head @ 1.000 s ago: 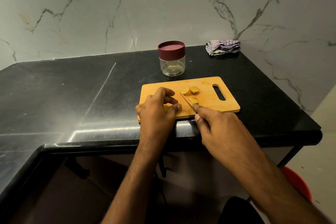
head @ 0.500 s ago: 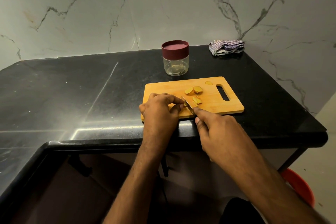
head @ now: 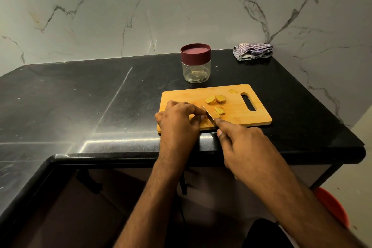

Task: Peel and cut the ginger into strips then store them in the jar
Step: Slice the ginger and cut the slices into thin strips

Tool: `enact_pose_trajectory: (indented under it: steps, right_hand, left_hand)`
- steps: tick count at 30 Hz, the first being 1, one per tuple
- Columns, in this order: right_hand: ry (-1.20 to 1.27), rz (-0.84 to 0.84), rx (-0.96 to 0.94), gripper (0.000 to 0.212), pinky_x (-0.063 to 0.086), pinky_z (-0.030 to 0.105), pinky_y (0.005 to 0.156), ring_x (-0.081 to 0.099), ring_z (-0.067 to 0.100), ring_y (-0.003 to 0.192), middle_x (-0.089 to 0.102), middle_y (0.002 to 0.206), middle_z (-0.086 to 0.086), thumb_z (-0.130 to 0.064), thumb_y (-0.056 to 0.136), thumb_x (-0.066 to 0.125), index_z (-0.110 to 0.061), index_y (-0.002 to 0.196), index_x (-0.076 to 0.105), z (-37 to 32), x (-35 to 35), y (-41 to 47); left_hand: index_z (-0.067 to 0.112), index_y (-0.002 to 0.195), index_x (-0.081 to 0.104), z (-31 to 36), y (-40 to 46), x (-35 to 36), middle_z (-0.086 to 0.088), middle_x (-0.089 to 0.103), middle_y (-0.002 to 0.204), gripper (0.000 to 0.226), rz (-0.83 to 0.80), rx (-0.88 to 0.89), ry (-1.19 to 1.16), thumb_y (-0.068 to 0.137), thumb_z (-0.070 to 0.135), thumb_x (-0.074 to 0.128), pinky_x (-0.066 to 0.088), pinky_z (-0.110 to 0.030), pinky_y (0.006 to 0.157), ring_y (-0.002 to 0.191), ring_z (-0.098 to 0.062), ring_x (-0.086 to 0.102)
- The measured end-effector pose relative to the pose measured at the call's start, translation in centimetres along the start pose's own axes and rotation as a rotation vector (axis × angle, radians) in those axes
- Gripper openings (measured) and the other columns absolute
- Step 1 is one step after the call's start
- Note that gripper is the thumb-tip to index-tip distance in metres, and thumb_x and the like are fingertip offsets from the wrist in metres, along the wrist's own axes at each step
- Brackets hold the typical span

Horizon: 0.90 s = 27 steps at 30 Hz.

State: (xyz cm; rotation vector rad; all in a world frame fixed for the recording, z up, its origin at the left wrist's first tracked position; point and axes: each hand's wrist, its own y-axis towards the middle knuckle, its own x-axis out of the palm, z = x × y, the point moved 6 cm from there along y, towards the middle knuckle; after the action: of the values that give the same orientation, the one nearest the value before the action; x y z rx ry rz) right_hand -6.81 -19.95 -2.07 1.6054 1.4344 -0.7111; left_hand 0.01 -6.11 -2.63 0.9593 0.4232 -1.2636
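Observation:
A wooden cutting board [head: 237, 119] lies on the black counter. On it sit two ginger slices [head: 215, 99], a small heap of cut strips [head: 219, 110] and a scrap [head: 232, 91] near the handle slot. My left hand [head: 179, 123] holds down a ginger piece, mostly hidden under its curled fingertips. My right hand [head: 241, 143] grips a knife [head: 208, 116] whose blade lies against the left fingertips. A clear jar [head: 195, 70] with a maroon lid stands behind the board; a few ginger bits show at its bottom.
A crumpled striped cloth [head: 252, 51] lies at the counter's back right corner by the marble wall. The counter edge [head: 141, 157] runs just under my wrists. A red bucket [head: 332, 205] stands on the floor at lower right.
My left hand's fingers have curled lower over the ginger piece. The knife has shifted left against them, and the strip heap now lies apart to the blade's right.

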Motion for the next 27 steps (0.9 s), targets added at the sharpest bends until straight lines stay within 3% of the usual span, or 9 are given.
enact_pose_trajectory:
  steps: [4,11,16,20,27]
  right_hand:
    - [-0.015,-0.030,0.008,0.040,0.045,0.019,0.060,0.056,0.005,0.072,0.056,0.086,-0.011,-0.039,0.102,0.035,-0.041,0.141,0.040,-0.2,0.2,0.4]
    - [-0.112,-0.108,0.045,0.039,0.048,0.027,0.062,0.057,0.012,0.079,0.062,0.094,-0.003,-0.031,0.102,0.039,-0.040,0.139,0.042,-0.1,1.0,2.6]
    - [-0.121,-0.057,0.041,0.041,0.049,0.029,0.068,0.050,0.009,0.080,0.055,0.090,-0.010,-0.041,0.101,0.035,-0.048,0.142,0.034,0.5,0.5,0.8]
    - [-0.126,-0.052,0.058,0.042,0.053,0.032,0.073,0.056,0.011,0.085,0.051,0.087,-0.012,-0.048,0.099,0.035,-0.053,0.140,0.032,1.3,-0.4,-0.6]
    - [-0.242,-0.068,0.108,0.044,0.048,0.032,0.077,0.056,0.018,0.104,0.060,0.114,-0.007,-0.050,0.099,0.037,-0.052,0.142,0.029,1.7,-1.1,-0.4]
  left_hand:
    - [0.033,0.097,0.076,0.0,0.0,-0.1,0.018,0.069,0.106,0.009,0.012,0.023,0.006,0.091,0.029,0.072,0.014,-0.029,0.086,0.114,-0.005,0.043]
    - [0.034,0.093,0.076,0.1,0.0,-0.1,0.020,0.067,0.100,0.008,0.017,0.028,-0.003,0.090,0.027,0.073,0.012,-0.027,0.081,0.112,-0.002,0.042]
    - [0.033,0.097,0.076,0.0,0.0,0.2,0.018,0.068,0.107,0.008,0.010,0.009,0.029,0.091,0.030,0.071,0.015,-0.032,0.088,0.117,-0.006,0.041]
    - [0.034,0.097,0.075,0.0,0.0,0.2,0.018,0.067,0.107,0.007,0.004,0.015,0.004,0.092,0.031,0.070,0.016,-0.033,0.089,0.119,-0.007,0.041]
    - [0.036,0.094,0.071,-0.1,0.0,0.2,0.018,0.065,0.104,0.006,-0.017,-0.004,-0.050,0.092,0.030,0.070,0.017,-0.032,0.091,0.118,-0.006,0.040]
